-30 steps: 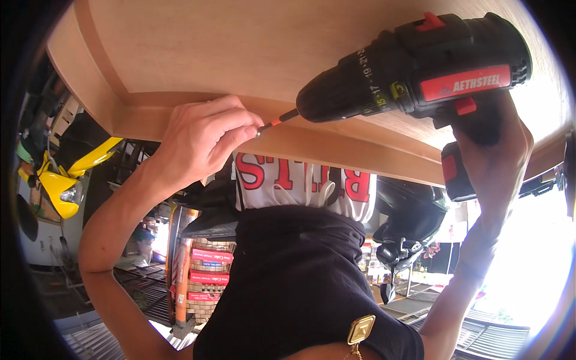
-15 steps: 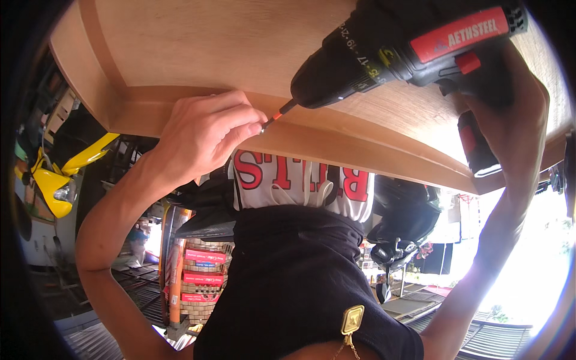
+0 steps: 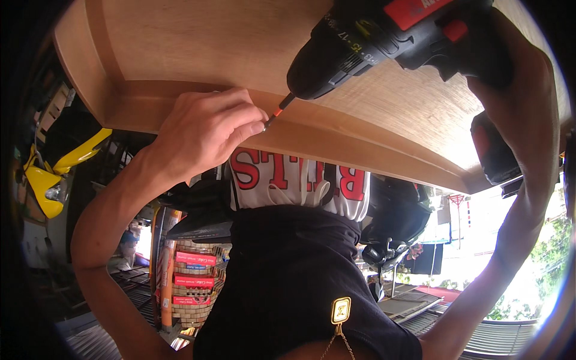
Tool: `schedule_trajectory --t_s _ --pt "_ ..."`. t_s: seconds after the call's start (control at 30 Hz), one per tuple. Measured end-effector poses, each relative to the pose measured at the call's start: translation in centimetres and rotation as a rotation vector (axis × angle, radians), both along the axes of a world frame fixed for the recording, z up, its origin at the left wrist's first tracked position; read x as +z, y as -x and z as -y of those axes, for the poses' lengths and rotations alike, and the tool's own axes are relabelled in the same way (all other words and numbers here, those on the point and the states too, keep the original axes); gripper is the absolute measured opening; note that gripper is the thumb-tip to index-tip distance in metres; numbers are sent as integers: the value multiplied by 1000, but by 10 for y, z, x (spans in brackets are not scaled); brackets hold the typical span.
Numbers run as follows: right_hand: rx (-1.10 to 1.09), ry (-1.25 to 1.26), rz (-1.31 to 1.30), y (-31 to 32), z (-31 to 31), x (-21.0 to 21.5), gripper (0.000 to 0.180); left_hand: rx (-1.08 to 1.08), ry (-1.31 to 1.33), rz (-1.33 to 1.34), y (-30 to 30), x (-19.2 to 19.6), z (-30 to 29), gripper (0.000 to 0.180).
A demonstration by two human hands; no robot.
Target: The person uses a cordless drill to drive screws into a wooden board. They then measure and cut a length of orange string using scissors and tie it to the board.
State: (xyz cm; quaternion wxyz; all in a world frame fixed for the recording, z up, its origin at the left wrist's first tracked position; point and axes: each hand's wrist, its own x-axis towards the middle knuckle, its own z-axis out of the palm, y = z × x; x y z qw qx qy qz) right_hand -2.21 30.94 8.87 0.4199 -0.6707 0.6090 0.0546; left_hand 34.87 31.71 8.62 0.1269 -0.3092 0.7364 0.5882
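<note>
My right hand [image 3: 510, 90] is wrapped round the grip of a black and red cordless drill [image 3: 354, 51], which points down to the left. A slim screwdriver bit [image 3: 278, 111] with an orange band runs from its chuck to the fingertips of my left hand [image 3: 213, 126]. Those fingers are pinched at the bit's tip on a small shiny metal piece, apparently a screw [image 3: 266, 126], mostly hidden by them. Just behind is the inner edge of a shallow wooden panel with a raised rim [image 3: 336, 141]; my left hand is against or very near this rim.
My torso in dark cloth, with a gold pendant [image 3: 341, 310], fills the lower middle. Beyond stand a yellow motorcycle part [image 3: 45, 189] at left, a woven basket [image 3: 195, 312] with red labels, and a dark motorbike [image 3: 396, 222] at right. Metal slatted racks [image 3: 480, 339] lie lower right.
The drill and my right hand have tilted so the drill's body sits higher and its bit is steeper. My left hand keeps its pinch at the bit's tip. The view has shifted slightly.
</note>
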Motion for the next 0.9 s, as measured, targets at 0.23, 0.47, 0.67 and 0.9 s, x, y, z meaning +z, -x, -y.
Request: schedule_trajectory --t_s 0.23,0.47,0.67,0.9 --pt "-12 -50 -98 -5 6 15 59 31 -37 -38 1 -4 4 8" --pt "-1 -100 -175 -18 13 21 56 49 -78 -68 -4 -7 3 9" --pt "48 -36 -100 -26 13 15 53 45 -111 -44 -4 -4 4 8" --pt "120 91 35 -33 8 7 49 60 -159 1 -4 0 2 6"
